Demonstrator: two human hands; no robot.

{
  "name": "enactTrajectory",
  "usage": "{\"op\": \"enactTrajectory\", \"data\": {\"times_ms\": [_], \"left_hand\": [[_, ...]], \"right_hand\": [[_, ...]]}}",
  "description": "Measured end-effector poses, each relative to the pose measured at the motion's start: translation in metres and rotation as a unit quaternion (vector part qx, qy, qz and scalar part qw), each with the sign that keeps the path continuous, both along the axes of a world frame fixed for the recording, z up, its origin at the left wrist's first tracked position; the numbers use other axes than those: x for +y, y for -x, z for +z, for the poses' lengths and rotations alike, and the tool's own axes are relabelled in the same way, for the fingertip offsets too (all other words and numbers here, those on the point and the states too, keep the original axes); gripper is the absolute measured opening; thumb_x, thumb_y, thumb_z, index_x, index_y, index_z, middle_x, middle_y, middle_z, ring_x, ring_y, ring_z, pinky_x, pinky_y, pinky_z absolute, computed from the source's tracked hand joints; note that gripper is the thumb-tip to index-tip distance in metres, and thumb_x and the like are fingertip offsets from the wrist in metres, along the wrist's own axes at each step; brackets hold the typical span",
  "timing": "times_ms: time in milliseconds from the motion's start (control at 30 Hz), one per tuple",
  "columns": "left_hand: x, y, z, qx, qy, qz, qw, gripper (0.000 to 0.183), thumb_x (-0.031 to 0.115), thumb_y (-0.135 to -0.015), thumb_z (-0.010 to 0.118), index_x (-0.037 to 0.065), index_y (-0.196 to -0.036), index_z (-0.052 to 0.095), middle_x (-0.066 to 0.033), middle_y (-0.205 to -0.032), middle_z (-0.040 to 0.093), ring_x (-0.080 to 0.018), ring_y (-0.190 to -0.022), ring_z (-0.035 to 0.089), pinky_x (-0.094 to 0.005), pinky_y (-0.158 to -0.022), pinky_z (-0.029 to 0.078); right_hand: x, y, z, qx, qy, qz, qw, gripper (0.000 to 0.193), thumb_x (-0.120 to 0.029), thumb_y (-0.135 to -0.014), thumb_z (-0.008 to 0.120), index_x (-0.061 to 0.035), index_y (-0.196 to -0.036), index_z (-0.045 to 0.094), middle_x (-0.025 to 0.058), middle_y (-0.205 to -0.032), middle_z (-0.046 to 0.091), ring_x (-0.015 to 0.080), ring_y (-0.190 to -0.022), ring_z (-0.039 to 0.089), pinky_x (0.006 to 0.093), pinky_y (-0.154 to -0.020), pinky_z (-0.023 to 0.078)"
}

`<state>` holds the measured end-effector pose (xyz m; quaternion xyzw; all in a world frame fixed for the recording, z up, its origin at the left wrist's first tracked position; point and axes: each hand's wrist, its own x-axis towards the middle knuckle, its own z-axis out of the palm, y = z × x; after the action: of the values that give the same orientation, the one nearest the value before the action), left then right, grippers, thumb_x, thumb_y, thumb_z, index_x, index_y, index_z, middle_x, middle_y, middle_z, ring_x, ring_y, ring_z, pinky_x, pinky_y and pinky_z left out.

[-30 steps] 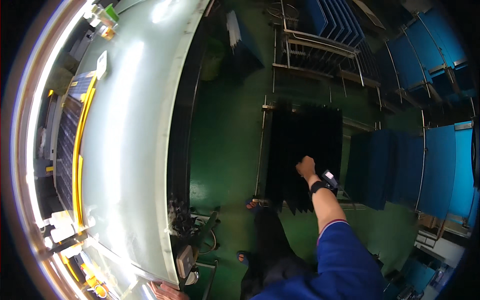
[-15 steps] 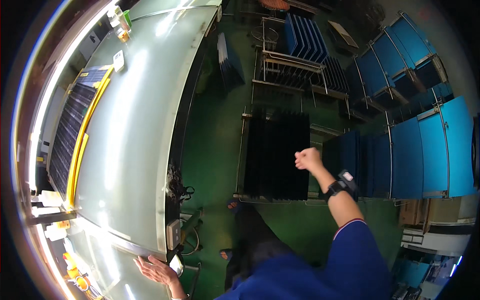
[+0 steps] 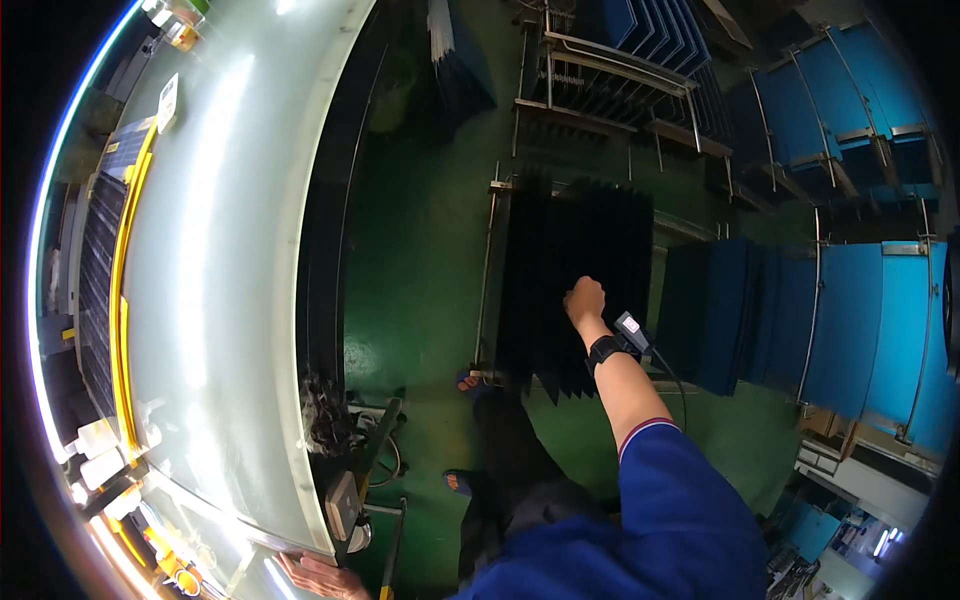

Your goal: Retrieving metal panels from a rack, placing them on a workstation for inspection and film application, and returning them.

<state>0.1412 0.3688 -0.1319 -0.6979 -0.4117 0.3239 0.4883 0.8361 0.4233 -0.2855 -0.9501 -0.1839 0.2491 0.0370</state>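
My right hand (image 3: 585,300) is over a row of black sheets (image 3: 540,240) that stand close together in a metal rack. Its fingers are curled closed, and their tips are hidden, so whether a sheet edge is in them cannot be made out. A black band with a small device (image 3: 627,328) is strapped round that wrist. At the bottom left, my left hand (image 3: 325,578) lies flat at the edge of the glowing white light table (image 3: 240,220), fingers stretched out and holding nothing.
Blue panels (image 3: 845,320) hang in racks at the right, with darker ones (image 3: 705,310) beside the black sheets. Another rack (image 3: 620,85) with blue-edged panels stands farther off. A metal stool frame (image 3: 380,450) stands by the table; yellow strips (image 3: 125,270) lie along its left side.
My right hand has moved left, from the right edge of the black sheets to over their middle. My view has shifted; my left hand still lies on the table edge.
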Motion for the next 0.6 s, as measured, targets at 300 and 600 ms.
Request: {"op": "enactTrajectory", "data": {"times_ms": [300,600], "left_hand": [[0.008,-0.05,0.021,-0.211,0.025,0.047,0.976,0.035,0.001,-0.09,0.044,-0.017,-0.119,0.041,-0.035,-0.117,0.047,-0.0512,-0.103,0.052,-0.0587,-0.085,0.049],[0.0,-0.035,0.018,-0.188,0.039,0.037,0.981,0.034,0.001,-0.09,0.041,-0.017,-0.119,0.042,-0.0363,-0.117,0.046,-0.0529,-0.105,0.05,-0.0607,-0.086,0.047]], "right_hand": [[-0.002,-0.012,-0.034,-0.067,-0.01,0.021,0.998,0.022,-0.019,-0.075,0.067,0.0027,-0.082,0.065,0.0249,-0.087,0.064,0.0399,-0.085,0.062,0.0445,-0.076,0.051],[0.013,-0.024,-0.037,0.02,0.024,-0.019,0.999,0.03,-0.025,-0.08,0.067,0.004,-0.087,0.064,0.024,-0.092,0.064,0.0367,-0.088,0.063,0.0413,-0.075,0.053]]}}
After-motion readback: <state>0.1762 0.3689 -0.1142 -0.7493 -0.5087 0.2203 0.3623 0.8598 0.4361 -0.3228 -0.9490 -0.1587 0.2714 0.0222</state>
